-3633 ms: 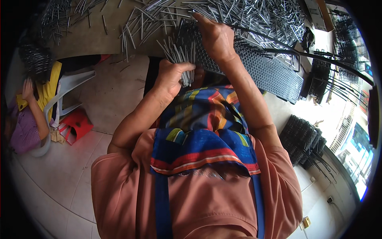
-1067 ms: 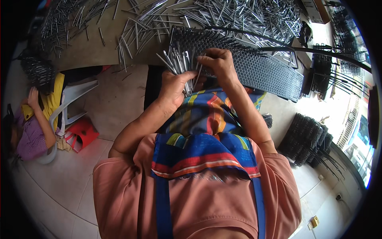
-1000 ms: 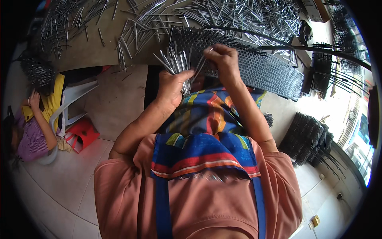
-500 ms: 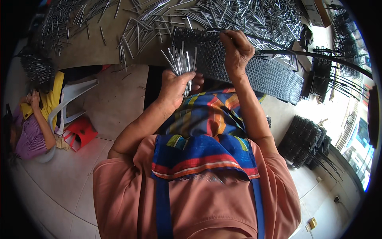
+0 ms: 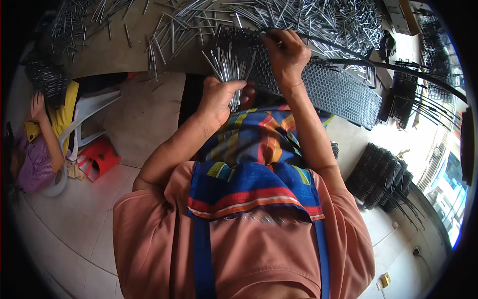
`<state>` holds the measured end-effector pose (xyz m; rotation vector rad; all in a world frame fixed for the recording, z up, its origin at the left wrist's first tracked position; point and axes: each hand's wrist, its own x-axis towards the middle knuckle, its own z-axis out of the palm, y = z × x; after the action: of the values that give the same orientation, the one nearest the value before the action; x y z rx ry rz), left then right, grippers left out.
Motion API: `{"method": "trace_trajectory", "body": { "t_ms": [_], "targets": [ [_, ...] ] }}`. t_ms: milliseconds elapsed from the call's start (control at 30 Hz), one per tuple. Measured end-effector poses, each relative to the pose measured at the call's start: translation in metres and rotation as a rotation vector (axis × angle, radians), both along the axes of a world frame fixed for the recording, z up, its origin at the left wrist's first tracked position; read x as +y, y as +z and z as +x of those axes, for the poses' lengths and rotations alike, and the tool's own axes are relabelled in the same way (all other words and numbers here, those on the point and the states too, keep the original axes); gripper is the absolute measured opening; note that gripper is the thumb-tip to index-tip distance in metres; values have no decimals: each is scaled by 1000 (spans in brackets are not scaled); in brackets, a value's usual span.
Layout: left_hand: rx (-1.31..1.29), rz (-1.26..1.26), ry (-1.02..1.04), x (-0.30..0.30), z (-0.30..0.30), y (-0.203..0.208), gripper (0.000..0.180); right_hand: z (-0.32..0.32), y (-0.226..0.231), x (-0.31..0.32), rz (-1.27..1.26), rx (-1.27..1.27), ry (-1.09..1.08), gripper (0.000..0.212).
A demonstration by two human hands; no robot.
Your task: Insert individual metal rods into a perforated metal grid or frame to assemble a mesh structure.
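1. We start with the bundle of metal pins (image 5: 228,67): it stands fanned out of our left hand (image 5: 217,99), just above the lap, near the edge of the perforated black tray (image 5: 328,89).
2. Our left fingers are clenched round the lower ends of the pins, the tips splaying upward and free.
3. Our right hand (image 5: 286,55) rests on the tray's top edge, fingers curled down; we cannot tell whether they pinch a single pin.
4. We judge this the loading step: pins going one by one into the tray's holes.
5. The next move calls for a steady pick from the bundle and a straight aim at a hole.
6. Beyond, loose pins (image 5: 318,17) cover the table (image 5: 107,55).
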<state>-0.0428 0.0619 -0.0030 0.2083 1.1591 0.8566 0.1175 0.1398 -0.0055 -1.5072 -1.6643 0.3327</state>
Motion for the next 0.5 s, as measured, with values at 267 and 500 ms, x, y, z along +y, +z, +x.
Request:
{"method": "trace_trajectory", "body": {
  "t_ms": [267, 500],
  "targets": [
    [-61, 39, 34, 7, 2, -1, 19, 5, 1, 11, 63, -134, 99, 7],
    [-58, 16, 37, 11, 2, -1, 17, 15, 9, 12, -13, -438, 264, 28]
  ]
}}
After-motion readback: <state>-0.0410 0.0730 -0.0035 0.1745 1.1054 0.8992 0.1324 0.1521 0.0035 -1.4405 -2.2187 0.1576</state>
